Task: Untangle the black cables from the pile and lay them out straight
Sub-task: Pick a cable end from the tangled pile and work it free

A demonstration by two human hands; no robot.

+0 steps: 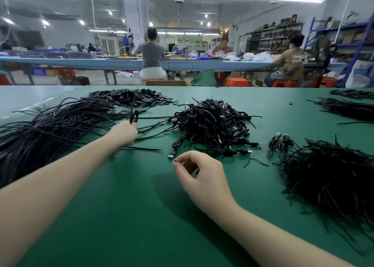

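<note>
A tangled pile of coiled black cables (212, 125) with USB plugs sits at the centre of the green table (121, 216). To its left lies a long spread of straightened black cables (50, 129). My left hand (126, 132) reaches over that spread and grips a looped black cable (134, 116) that stands up from its fingers. My right hand (199, 174) hovers near the pile's front edge, fingers curled with thumb and forefinger close together; whether they pinch something small I cannot tell.
A heap of thin black ties (327, 177) lies at the right, with more bundles (348, 109) at the far right edge. Flat black pieces (133, 97) are heaped at the back. Two small coiled cables (280, 142) lie between pile and ties. People sit at a far bench.
</note>
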